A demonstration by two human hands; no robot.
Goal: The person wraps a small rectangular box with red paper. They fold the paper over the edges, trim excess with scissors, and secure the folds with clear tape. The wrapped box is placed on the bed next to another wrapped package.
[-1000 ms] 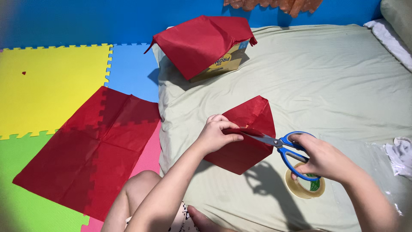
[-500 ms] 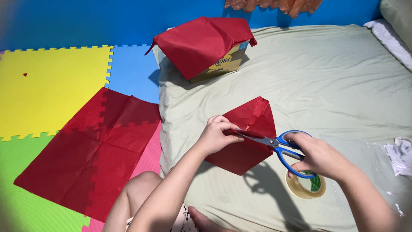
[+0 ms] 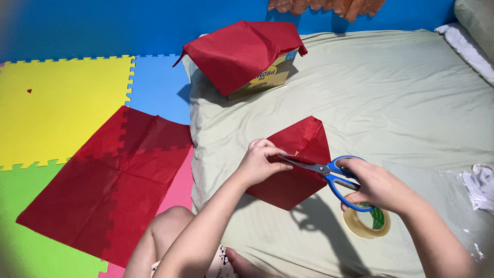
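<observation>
Head view, lower centre: our right hand [image 3: 378, 186] grips the blue-handled scissors [image 3: 329, 172], blades lying nearly level and pointing left into the folded red paper [image 3: 298, 164]. Our left hand [image 3: 260, 160] pinches that paper's left edge, just beside the blade tips. Below the right hand lies a tape roll [image 3: 366, 222]. Farther, at upper centre, a red-draped box [image 3: 252, 51] sits on the mattress [image 3: 391, 92].

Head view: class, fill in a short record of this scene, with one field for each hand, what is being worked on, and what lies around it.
left hand: left hand pinches the folded red paper
right hand: right hand holds blue-handled scissors, blades on the paper
surface: pale green sheet
near right hand: tape roll
behind: box draped with red paper
floor: flat red paper sheet on coloured foam mats
</observation>
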